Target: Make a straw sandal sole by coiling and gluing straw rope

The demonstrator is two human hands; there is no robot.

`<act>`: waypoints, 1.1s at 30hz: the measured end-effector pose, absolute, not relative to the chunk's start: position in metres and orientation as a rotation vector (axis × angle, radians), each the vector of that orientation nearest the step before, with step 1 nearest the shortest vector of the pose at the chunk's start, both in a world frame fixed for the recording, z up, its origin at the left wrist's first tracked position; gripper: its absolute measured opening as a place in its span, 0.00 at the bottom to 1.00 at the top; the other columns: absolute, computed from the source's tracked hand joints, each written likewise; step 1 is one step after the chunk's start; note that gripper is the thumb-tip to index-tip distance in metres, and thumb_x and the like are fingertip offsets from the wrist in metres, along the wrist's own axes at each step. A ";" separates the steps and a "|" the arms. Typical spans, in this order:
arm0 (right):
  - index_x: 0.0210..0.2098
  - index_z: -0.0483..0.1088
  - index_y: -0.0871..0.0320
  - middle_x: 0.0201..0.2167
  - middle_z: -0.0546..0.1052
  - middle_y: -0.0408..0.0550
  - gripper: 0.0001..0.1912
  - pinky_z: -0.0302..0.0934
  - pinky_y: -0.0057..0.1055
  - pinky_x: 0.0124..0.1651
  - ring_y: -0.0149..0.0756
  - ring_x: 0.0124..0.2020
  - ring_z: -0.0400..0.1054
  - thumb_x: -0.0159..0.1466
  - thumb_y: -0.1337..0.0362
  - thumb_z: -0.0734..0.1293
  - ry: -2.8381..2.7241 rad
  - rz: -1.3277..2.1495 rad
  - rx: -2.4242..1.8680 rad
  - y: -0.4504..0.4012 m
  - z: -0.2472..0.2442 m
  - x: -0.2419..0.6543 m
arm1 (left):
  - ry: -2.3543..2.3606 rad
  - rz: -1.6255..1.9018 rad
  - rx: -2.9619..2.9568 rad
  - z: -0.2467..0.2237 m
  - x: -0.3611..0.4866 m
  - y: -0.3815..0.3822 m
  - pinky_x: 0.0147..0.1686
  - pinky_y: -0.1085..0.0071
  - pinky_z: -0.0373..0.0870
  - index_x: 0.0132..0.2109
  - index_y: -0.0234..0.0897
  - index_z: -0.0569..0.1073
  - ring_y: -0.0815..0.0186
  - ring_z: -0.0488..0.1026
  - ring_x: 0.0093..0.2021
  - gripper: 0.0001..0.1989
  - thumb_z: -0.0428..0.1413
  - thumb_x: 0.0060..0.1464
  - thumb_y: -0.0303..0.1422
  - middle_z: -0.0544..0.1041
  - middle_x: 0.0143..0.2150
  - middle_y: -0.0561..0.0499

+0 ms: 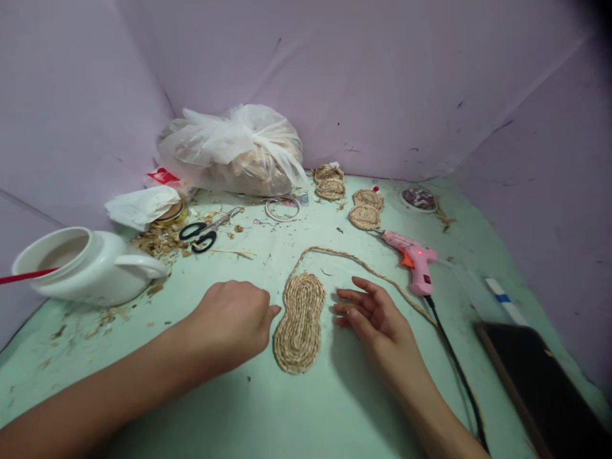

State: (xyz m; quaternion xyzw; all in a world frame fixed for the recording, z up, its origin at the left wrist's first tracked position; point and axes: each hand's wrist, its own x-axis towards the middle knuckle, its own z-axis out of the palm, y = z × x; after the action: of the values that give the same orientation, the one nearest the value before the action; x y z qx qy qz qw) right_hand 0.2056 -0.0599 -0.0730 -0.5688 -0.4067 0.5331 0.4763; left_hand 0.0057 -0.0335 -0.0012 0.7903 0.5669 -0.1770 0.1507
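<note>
A coiled, braided straw-rope piece (300, 322), narrowed at its waist like a shoe sole, lies flat on the table. From its upper left a loose braided cord (356, 258) runs in an arc to the right, reaching the glue gun's cable. Just left of the piece, my left hand (234, 319) is closed in a fist, thumb pointing toward the rope; nothing shows in it. My right hand (370, 309) hovers to the right of the piece with fingers apart and slightly bent, holding nothing. Neither hand appears to touch the coil.
A pink glue gun (415, 256) lies at right, near a dark phone (540, 389). Two smaller woven pieces (367, 207) (329, 181) sit farther back. Black-handled scissors (208, 231), a tipped white jug (102, 268), scraps and a tied plastic bag (234, 150) occupy the left.
</note>
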 end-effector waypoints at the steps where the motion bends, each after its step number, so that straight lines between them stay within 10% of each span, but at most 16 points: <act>1: 0.46 0.57 0.55 0.41 0.71 0.53 0.23 0.66 0.37 0.37 0.38 0.36 0.70 0.54 0.58 0.66 -1.004 1.292 -1.401 -0.060 -0.073 0.207 | 1.625 -0.501 2.285 0.001 0.005 -0.033 0.28 0.62 0.63 0.29 0.35 0.74 0.51 0.74 0.30 0.22 0.39 0.56 0.38 0.76 0.28 0.39; 13: 0.42 0.67 0.55 0.36 0.75 0.49 0.16 0.59 0.40 0.42 0.43 0.40 0.67 0.53 0.67 0.63 -1.628 1.005 -1.592 -0.083 -0.065 0.196 | 1.545 -0.220 2.332 -0.019 0.022 -0.069 0.26 0.64 0.62 0.31 0.34 0.74 0.49 0.74 0.30 0.16 0.47 0.52 0.40 0.76 0.27 0.37; 22: 0.42 0.65 0.57 0.35 0.70 0.44 0.28 0.61 0.30 0.33 0.33 0.32 0.67 0.41 0.73 0.70 -0.639 1.412 -1.214 -0.069 -0.053 0.201 | 1.259 0.216 2.175 -0.018 0.019 -0.074 0.34 0.69 0.64 0.40 0.40 0.72 0.59 0.73 0.36 0.11 0.49 0.50 0.32 0.77 0.35 0.47; 33: 0.36 0.69 0.56 0.33 0.77 0.44 0.24 0.63 0.35 0.37 0.38 0.31 0.71 0.38 0.74 0.71 -0.383 1.506 -0.837 -0.054 -0.063 0.205 | 1.213 0.587 1.328 -0.049 0.021 -0.031 0.13 0.78 0.55 0.35 0.30 0.69 0.76 0.60 0.15 0.15 0.54 0.43 0.39 0.69 0.26 0.53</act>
State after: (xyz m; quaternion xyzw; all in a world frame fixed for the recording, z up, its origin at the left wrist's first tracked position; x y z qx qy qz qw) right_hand 0.2047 -0.0541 -0.0625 -0.3662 -0.1678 0.6590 0.6352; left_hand 0.0212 -0.0311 -0.0490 0.5693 0.5200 0.2516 0.5850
